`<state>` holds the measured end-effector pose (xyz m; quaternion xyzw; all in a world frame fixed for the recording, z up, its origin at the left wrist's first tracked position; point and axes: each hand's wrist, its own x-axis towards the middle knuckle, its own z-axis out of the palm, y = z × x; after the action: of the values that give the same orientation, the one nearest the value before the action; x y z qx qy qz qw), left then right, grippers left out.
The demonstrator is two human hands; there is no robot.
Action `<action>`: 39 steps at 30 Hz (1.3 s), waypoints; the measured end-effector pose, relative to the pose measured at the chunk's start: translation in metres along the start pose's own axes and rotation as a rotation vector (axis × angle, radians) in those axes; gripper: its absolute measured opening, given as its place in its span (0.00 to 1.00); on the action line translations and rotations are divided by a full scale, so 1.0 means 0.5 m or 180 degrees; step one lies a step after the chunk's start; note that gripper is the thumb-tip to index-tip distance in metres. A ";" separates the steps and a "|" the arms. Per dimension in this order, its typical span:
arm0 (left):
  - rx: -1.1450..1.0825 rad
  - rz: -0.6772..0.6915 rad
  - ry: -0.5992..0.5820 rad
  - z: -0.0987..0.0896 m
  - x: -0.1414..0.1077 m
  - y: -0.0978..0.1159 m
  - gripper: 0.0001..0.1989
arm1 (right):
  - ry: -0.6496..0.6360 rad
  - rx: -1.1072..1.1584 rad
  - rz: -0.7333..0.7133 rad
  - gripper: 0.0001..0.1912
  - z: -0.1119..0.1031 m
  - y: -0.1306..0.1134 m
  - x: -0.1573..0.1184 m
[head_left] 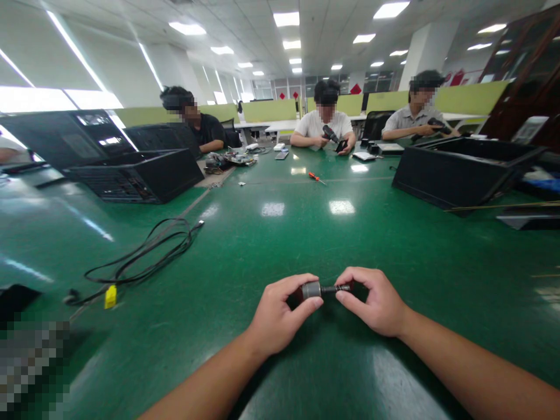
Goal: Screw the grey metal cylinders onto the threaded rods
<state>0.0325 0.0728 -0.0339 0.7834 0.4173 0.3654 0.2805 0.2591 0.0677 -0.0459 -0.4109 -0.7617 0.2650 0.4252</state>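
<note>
Both my hands hold one small tool just above the green table, in the lower middle of the head view. Its left end is a grey metal cylinder (311,290), resembling a drill chuck, and from it a thin dark drill bit (329,289) runs to the right. My left hand (280,315) is closed around the cylinder with thumb and fingers. The thumb and fingertips of my right hand (378,303) pinch the bit near its spiral tip. The tool lies about level. My fingers cover part of each end.
A coiled black cable (149,256) with a yellow tag lies left. Black computer cases (140,175) stand left and right (459,175). A red screwdriver (315,177) lies further back. Three people sit across the table; the middle person holds a power drill (330,133).
</note>
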 end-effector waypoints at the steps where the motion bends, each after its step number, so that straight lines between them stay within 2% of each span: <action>1: 0.0002 -0.0010 0.0010 0.000 0.000 0.000 0.14 | -0.0002 0.0008 0.0004 0.03 0.000 0.001 0.000; 39: -0.0065 -0.0124 0.0080 -0.004 0.003 0.001 0.13 | 0.0095 0.0038 0.0022 0.03 -0.002 0.009 0.001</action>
<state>0.0317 0.0742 -0.0315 0.7675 0.4323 0.3739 0.2902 0.2616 0.0703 -0.0486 -0.4149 -0.7522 0.2648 0.4381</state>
